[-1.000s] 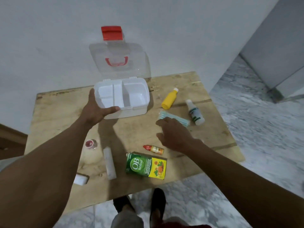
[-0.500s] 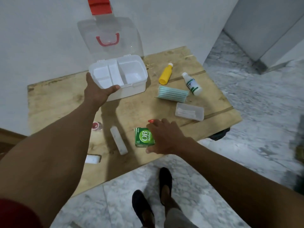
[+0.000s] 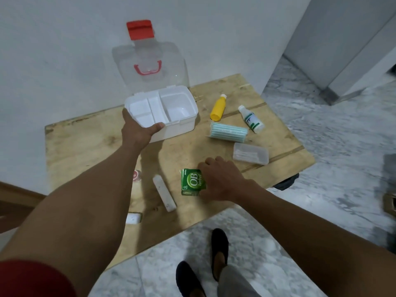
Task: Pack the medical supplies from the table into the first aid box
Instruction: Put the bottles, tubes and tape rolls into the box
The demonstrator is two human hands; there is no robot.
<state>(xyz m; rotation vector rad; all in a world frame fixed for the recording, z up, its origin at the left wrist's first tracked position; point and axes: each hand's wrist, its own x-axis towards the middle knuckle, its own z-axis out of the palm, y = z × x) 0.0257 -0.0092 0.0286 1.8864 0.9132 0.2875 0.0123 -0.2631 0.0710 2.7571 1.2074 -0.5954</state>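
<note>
The white first aid box (image 3: 186,125) stands open at the back of the wooden table (image 3: 85,142), its clear lid (image 3: 150,61) with a red latch leaning on the wall. My left hand (image 3: 137,131) grips the box's near left corner, thumb over the rim. My right hand (image 3: 222,181) lies over the right part of a green "OB herbal" carton (image 3: 191,182), fingers curled on it. Right of the box lie a yellow bottle (image 3: 218,108), a white bottle (image 3: 251,120), a pack of striped masks (image 3: 228,132) and a clear plastic case (image 3: 250,156).
A white stick-shaped tube (image 3: 164,192), a small red-and-white round item (image 3: 136,175) and a small white item (image 3: 134,218) lie near the table's front left. The table's front edge runs diagonally above my feet (image 3: 218,249) on the marble floor. A wall stands right behind the box.
My right hand moved from the mask pack down to the green carton and now covers its right part. The small red-capped bottle is hidden under that hand. My left hand kept hold of the box.
</note>
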